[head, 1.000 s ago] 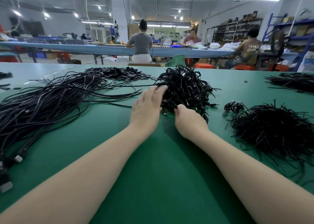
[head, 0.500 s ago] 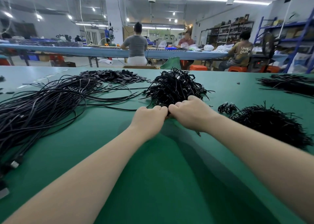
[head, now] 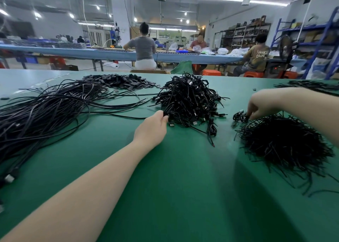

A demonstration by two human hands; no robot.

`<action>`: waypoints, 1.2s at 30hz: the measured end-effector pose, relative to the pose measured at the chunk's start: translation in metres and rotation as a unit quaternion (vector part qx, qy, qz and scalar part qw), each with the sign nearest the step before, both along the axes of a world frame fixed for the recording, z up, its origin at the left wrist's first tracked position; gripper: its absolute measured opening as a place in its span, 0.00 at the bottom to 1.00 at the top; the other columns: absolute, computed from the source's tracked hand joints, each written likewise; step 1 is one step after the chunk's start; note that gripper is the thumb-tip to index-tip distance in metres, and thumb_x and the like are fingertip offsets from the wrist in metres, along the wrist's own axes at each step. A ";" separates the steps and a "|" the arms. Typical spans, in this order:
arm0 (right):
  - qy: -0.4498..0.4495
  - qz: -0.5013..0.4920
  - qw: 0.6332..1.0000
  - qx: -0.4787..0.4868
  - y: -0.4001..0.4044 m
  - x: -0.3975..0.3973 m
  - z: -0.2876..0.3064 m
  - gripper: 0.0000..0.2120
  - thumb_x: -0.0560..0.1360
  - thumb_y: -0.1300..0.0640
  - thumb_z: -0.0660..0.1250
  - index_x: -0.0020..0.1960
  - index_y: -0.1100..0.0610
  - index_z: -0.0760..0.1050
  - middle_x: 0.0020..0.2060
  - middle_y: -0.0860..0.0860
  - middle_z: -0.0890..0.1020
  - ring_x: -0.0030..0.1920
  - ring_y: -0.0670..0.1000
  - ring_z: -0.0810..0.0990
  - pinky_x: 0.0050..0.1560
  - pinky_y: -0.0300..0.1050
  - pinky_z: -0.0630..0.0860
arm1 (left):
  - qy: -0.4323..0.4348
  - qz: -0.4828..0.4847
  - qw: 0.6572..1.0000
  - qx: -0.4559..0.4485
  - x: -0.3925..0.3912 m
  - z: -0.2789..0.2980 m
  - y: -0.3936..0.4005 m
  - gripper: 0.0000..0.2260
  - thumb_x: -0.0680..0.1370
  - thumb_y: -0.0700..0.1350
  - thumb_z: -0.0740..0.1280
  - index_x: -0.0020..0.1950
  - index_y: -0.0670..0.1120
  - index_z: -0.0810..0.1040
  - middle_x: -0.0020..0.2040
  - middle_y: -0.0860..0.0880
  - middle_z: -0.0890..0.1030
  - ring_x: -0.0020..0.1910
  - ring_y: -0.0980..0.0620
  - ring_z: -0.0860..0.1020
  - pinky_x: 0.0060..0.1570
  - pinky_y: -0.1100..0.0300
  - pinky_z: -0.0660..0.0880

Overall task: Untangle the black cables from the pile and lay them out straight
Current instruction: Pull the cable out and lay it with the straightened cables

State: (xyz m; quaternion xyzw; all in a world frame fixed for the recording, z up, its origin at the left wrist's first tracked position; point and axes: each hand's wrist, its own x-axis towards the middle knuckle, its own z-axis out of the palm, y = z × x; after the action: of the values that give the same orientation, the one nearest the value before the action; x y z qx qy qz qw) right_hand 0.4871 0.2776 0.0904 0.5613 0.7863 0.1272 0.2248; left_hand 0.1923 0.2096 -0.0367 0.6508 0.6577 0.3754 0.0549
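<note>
L hand (head: 151,127): at near-left foot of the tangled cable pile (head: 189,99), fingers curled, thumb and fingertips pinching a black cable at the pile's edge; forearm runs back across the green table (head: 174,186) to bottom left.

R hand (head: 260,105): well apart from L, out to the right, fingers bent down onto a small coiled cable bundle (head: 239,116); looks like a pinch, but fingertips partly hide the contact, so grip not certain.

Tangled cable pile: centre of table, mounded, black leads w/ USB-type plugs sticking out along near edge; one lead trails toward viewer from its right side.

Small coiled cable bundle: on table between the pile and the short-strand heap, just beside the heap's far-left edge.

Short-strand heap (head: 282,144): right of table, dense black mass of thin short pieces, ends bristling outward.

Long cable spread (head: 42,117): left of table, many long black cables lying roughly parallel in sweeping curves, several ends reaching toward the pile; a plug end at far left near edge.

Flat black pieces (head: 119,81): far left-centre, low scatter behind the long cables.

Bkgd: second long bench (head: 82,52), three seated people working at it; shelving (head: 244,34) at right rear.
</note>
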 end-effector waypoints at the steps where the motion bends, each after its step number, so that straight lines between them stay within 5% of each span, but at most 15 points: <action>1: 0.002 0.003 1.000 -0.002 0.000 0.002 -0.004 0.13 0.76 0.47 0.68 0.58 0.49 0.80 0.51 0.44 0.83 0.49 0.47 0.79 0.54 0.38 0.73 | -0.004 -0.004 1.000 -0.001 0.000 0.000 0.000 0.15 0.83 0.50 0.53 0.37 0.48 0.59 0.32 0.49 0.70 0.32 0.47 0.68 0.32 0.54 0.62; 4: 0.004 0.013 1.000 0.011 0.000 0.003 -0.009 0.10 0.74 0.48 0.70 0.54 0.47 0.82 0.45 0.43 0.83 0.45 0.46 0.79 0.51 0.38 0.75 | -0.023 -0.008 1.000 -0.003 0.000 0.000 0.002 0.15 0.83 0.51 0.53 0.37 0.48 0.59 0.32 0.49 0.69 0.30 0.48 0.66 0.32 0.55 0.61; 14: -0.067 0.007 0.997 0.042 0.006 -0.001 -0.006 0.06 0.72 0.57 0.72 0.48 0.48 0.84 0.48 0.46 0.84 0.49 0.49 0.81 0.52 0.43 0.78 | -0.121 -0.042 0.992 -0.019 -0.005 -0.002 0.006 0.16 0.83 0.52 0.54 0.43 0.41 0.66 0.34 0.49 0.69 0.33 0.49 0.65 0.36 0.54 0.64; 19: 0.052 0.022 0.991 0.124 -0.003 -0.009 0.000 0.11 0.76 0.58 0.64 0.48 0.45 0.82 0.49 0.46 0.82 0.46 0.50 0.78 0.44 0.44 0.78 | -0.177 -0.061 0.982 -0.038 -0.008 -0.005 0.012 0.15 0.82 0.53 0.54 0.43 0.44 0.66 0.38 0.46 0.69 0.36 0.49 0.66 0.39 0.53 0.65; 21: 0.153 0.070 0.962 0.217 -0.011 -0.022 0.004 0.12 0.78 0.59 0.62 0.51 0.48 0.82 0.51 0.50 0.83 0.44 0.53 0.80 0.38 0.43 0.75 | -0.213 -0.083 0.973 -0.042 -0.008 -0.006 0.013 0.13 0.82 0.53 0.55 0.44 0.45 0.66 0.38 0.45 0.67 0.36 0.49 0.64 0.39 0.52 0.63; 23: 0.338 0.147 0.885 0.285 -0.021 -0.043 0.001 0.10 0.78 0.62 0.63 0.52 0.54 0.81 0.49 0.53 0.84 0.39 0.52 0.80 0.37 0.42 0.75 | -0.230 -0.095 0.968 -0.042 -0.010 -0.006 0.015 0.12 0.82 0.52 0.55 0.44 0.45 0.66 0.37 0.46 0.66 0.36 0.49 0.64 0.39 0.52 0.63; 25: 0.499 0.203 0.802 0.258 -0.037 -0.072 -0.006 0.07 0.76 0.64 0.66 0.52 0.58 0.80 0.46 0.52 0.83 0.38 0.48 0.80 0.42 0.39 0.77 | -0.226 -0.099 0.968 -0.043 -0.011 -0.007 0.015 0.13 0.82 0.53 0.56 0.44 0.45 0.67 0.36 0.47 0.67 0.36 0.49 0.65 0.39 0.51 0.64; 27: 0.565 0.237 0.760 0.217 -0.052 -0.101 -0.019 0.05 0.75 0.64 0.69 0.50 0.57 0.79 0.42 0.48 0.81 0.39 0.44 0.80 0.44 0.35 0.77 | -0.225 -0.112 0.967 -0.043 -0.010 -0.006 0.014 0.13 0.80 0.54 0.57 0.43 0.46 0.66 0.35 0.47 0.67 0.34 0.49 0.64 0.38 0.51 0.63; 31: 0.594 0.253 0.741 0.188 -0.063 -0.137 -0.050 0.03 0.74 0.60 0.71 0.46 0.53 0.79 0.38 0.43 0.80 0.37 0.45 0.81 0.42 0.42 0.78 | -0.275 -0.153 0.948 -0.036 -0.004 -0.005 0.009 0.12 0.76 0.55 0.59 0.41 0.47 0.63 0.33 0.48 0.63 0.30 0.51 0.60 0.34 0.52 0.58; 36: 0.578 0.281 0.742 0.190 -0.065 -0.151 -0.069 0.03 0.74 0.61 0.69 0.45 0.54 0.78 0.37 0.44 0.81 0.37 0.49 0.82 0.42 0.48 0.78 | -0.181 -0.119 0.975 -0.044 -0.001 -0.006 0.013 0.13 0.82 0.50 0.58 0.41 0.45 0.63 0.37 0.42 0.67 0.35 0.47 0.64 0.37 0.51 0.63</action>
State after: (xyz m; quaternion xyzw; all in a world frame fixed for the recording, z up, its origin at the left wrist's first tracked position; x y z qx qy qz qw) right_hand 0.3356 0.2124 0.0219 0.3117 0.8472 -0.0177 -0.4300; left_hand 0.1911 0.2227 -0.0430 0.6425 0.5705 0.4488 0.2456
